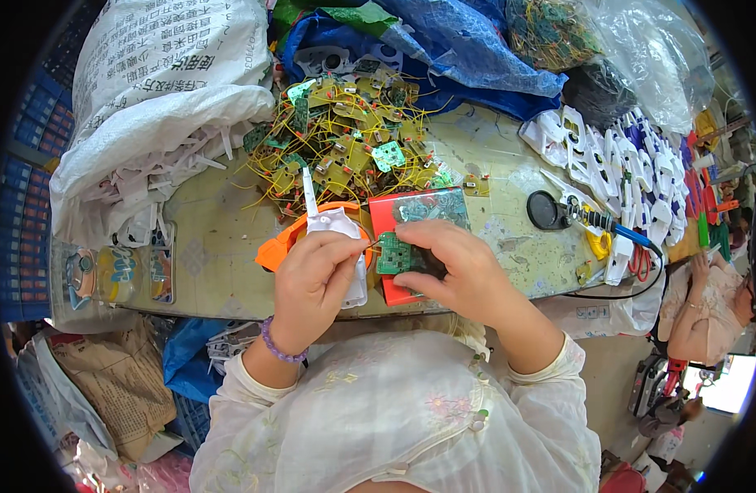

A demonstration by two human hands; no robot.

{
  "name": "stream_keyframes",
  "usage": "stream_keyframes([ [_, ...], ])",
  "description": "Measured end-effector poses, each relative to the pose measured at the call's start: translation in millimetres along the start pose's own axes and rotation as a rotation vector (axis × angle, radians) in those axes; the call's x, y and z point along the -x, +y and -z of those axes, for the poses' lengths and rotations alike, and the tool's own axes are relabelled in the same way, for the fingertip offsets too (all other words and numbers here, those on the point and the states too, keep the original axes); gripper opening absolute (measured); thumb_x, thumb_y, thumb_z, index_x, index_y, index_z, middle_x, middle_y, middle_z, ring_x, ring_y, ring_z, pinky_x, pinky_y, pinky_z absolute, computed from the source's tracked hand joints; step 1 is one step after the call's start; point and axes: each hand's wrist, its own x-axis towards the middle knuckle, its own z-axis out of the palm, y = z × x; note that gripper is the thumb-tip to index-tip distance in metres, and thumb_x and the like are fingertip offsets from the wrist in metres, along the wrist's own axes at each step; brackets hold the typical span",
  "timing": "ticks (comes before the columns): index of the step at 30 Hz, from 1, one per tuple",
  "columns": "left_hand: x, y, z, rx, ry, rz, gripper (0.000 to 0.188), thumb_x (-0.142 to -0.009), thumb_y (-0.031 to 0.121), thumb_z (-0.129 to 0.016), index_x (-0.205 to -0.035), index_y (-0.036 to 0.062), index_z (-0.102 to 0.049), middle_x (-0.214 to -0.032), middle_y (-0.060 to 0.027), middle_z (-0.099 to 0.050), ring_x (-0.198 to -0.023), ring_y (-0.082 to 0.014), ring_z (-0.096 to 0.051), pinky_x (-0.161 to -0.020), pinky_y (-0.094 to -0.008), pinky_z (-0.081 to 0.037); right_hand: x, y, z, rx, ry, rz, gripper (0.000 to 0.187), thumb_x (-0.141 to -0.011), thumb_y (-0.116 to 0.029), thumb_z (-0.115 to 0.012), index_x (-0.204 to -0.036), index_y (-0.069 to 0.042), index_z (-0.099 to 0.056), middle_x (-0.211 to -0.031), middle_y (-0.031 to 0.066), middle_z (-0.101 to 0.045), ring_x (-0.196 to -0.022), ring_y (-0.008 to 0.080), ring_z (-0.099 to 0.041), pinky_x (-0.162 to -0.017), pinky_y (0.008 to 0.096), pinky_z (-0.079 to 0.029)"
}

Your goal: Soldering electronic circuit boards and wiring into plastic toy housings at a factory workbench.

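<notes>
A small green circuit board [393, 253] is held at its right edge between the thumb and fingers of my right hand [458, 267]. Close to the board's left edge, the fingertips of my left hand [316, 275] are pinched together; a thin end shows there, too small to name. Under and beside my left hand lies a white plastic housing [337, 220] with a long narrow tip, resting over an orange ring-shaped piece [277, 251]. Beneath the board and my right hand sits a red tray [383, 215] with more circuit boards in it, partly hidden by my fingers.
Behind my hands rises a heap of yellowish circuit boards with yellow wires [345, 140]. A white sack [172, 115] of white plastic parts stands left. To the right are a soldering iron [633, 236], a round black dish [545, 210] and stacked white housings [641, 181]. Another person [707, 312] sits far right.
</notes>
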Motion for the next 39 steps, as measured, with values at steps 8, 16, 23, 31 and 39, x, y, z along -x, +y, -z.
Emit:
stream_keyframes([
  [8,0.3,-6.4,-2.2,-0.049,-0.023,-0.054,0.024,-0.075,0.000,-0.068,-0.097,0.0086,-0.071,-0.080,-0.0021,-0.063,-0.077,-0.0195,-0.059,-0.088,-0.0404,-0.039,-2.1,2.8,4.8,0.032,-0.203,0.062,0.050,-0.074,-0.019,-0.076,-0.119,-0.007,-0.057,-0.112,0.0106,-0.065,-0.108,0.0274,-0.061,-0.110,0.0529,-0.029],
  [16,1.2,-4.3,-2.6,-0.052,-0.026,-0.096,0.023,-0.073,0.004,-0.073,-0.095,0.0086,-0.072,-0.080,-0.0025,-0.064,-0.076,-0.0218,-0.058,-0.075,-0.0351,-0.041,-4.8,0.9,8.4,0.032,-0.153,0.059,0.049,-0.074,-0.015,-0.077,-0.119,-0.008,-0.059,-0.114,0.0108,-0.065,-0.112,0.0275,-0.059,-0.110,0.0545,-0.028],
  [23,4.1,-7.2,-4.0,-0.083,-0.031,-0.135,0.025,-0.070,0.003,-0.076,-0.094,0.0088,-0.072,-0.079,-0.0025,-0.063,-0.076,-0.0224,-0.057,-0.075,-0.0353,-0.042,-2.5,8.2,3.8,0.018,-0.066,0.066,0.060,-0.075,-0.012,-0.074,-0.129,-0.008,-0.049,-0.114,0.0087,-0.062,-0.107,0.0258,-0.059,-0.108,0.0513,-0.031],
  [31,5.2,-7.1,-7.2,-0.066,-0.029,-0.119,0.024,-0.069,0.004,-0.076,-0.092,0.0091,-0.073,-0.079,-0.0026,-0.063,-0.077,-0.0222,-0.058,-0.078,-0.0357,-0.043,8.7,10.7,20.2,0.015,0.090,0.005,0.063,-0.074,-0.012,-0.076,-0.131,-0.006,-0.049,-0.119,0.0101,-0.063,-0.112,0.0285,-0.059,-0.107,0.0500,-0.033],
  [39,8.2,-4.5,-7.1,-0.137,-0.073,-0.129,0.028,-0.065,0.004,-0.076,-0.091,0.0125,-0.074,-0.085,0.0008,-0.064,-0.090,-0.0226,-0.058,-0.082,-0.0378,-0.042,13.3,-7.2,9.7,0.077,0.216,0.050,0.019,-0.069,-0.004,-0.077,-0.086,-0.006,-0.069,-0.079,0.0055,-0.063,-0.081,0.0255,-0.058,-0.075,0.0373,-0.045],
])
